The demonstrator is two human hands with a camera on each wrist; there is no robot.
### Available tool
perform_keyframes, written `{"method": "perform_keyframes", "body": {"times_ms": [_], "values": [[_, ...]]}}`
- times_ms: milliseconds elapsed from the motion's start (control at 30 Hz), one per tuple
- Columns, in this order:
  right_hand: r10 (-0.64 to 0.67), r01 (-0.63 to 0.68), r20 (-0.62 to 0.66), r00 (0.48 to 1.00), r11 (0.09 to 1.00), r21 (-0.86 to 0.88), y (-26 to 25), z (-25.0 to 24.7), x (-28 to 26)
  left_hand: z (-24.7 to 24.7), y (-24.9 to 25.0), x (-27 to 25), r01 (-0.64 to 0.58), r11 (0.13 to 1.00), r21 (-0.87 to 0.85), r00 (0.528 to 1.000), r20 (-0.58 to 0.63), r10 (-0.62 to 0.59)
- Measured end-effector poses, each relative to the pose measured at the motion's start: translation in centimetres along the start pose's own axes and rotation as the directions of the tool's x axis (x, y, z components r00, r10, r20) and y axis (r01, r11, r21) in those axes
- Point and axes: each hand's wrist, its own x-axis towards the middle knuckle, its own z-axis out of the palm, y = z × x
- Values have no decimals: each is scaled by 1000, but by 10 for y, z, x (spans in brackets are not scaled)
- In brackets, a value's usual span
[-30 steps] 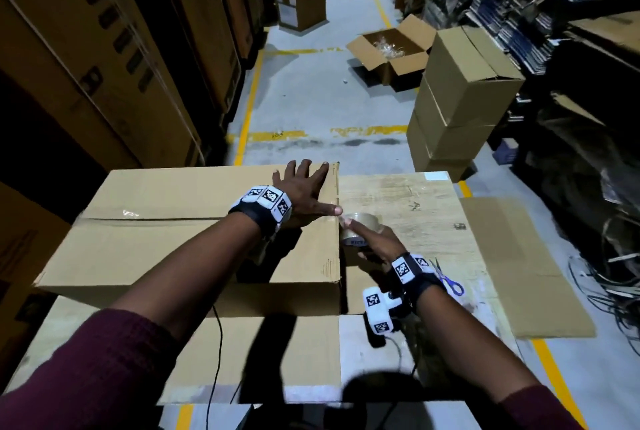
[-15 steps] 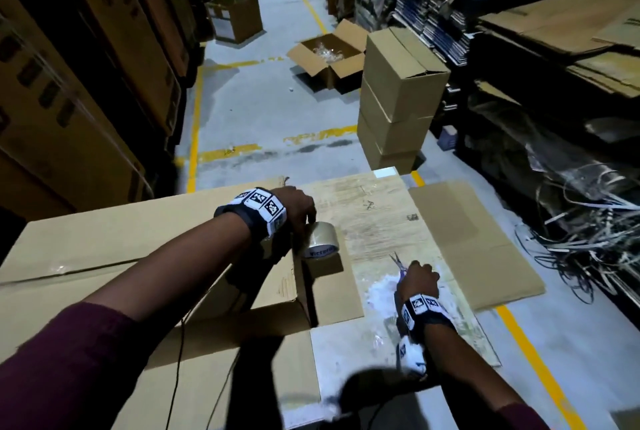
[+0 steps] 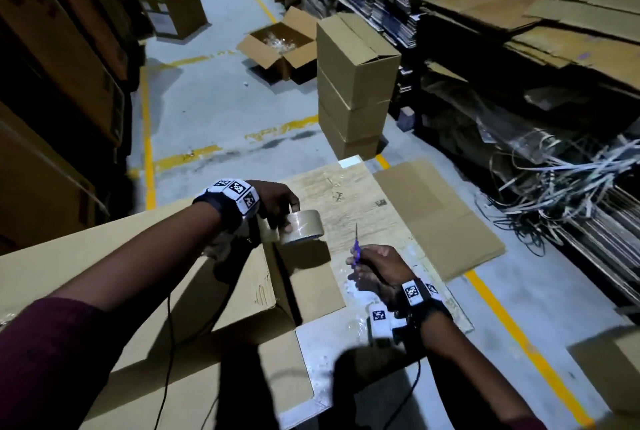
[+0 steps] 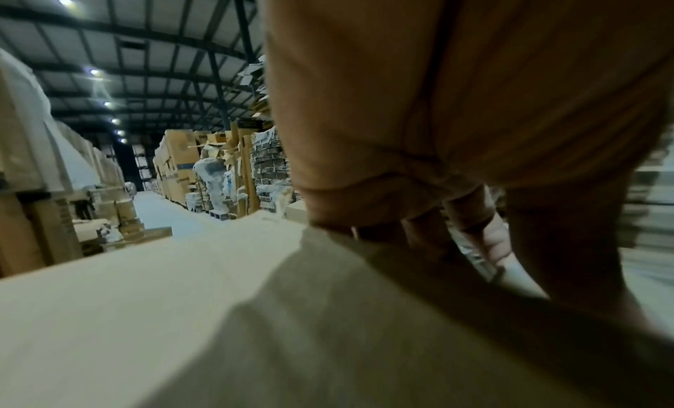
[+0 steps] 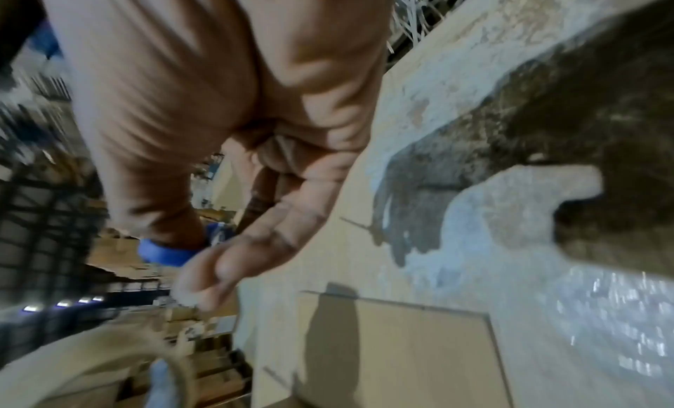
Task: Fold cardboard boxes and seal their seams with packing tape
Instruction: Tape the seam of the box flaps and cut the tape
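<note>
Tape roll, clear-brown packing tape on a cardboard core (image 3: 302, 228), sits in the left hand (image 3: 275, 202), fingers curled over its top rim, at the right-hand edge of the big folded brown corrugated box (image 3: 114, 267). Roll hangs just off that edge, above the box's side flap (image 3: 311, 282). Whether a strip runs from roll to box top: cannot tell, too dark and the hand covers it.

Right hand (image 3: 375, 265) is clenched round purple-handled scissors (image 3: 356, 246), blades pointing up and away, above the worn plywood worktable (image 3: 349, 201). Right wrist view shows a blue-purple handle loop (image 5: 166, 252) on the thumb, other fingers loosely bent.

Handling, my read:
- Roll: light, rigid ring, smooth outer face. Best held through the core or pinched across the rim so it can spin. Free end will stick back onto the roll if tension drops.
- Tape strip: thin, floppy, sticks to itself and to skin. Keep it taut, cut close to the box edge.
- Box: light but wide and hollow. Panels are stiff along the flutes and bow under point load, so press with a flat palm beside the seam, not on the flap edge.
- Scissors: adhesive can gum the blades, so one quick snip.
</note>
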Motion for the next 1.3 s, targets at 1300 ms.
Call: {"method": "perform_keyframes", "body": {"times_ms": [1300], "values": [[51,71,252,966,890,-450,-28,135,-40,-5,-25,-5,-440,713,-546,887,-141,439]]}}
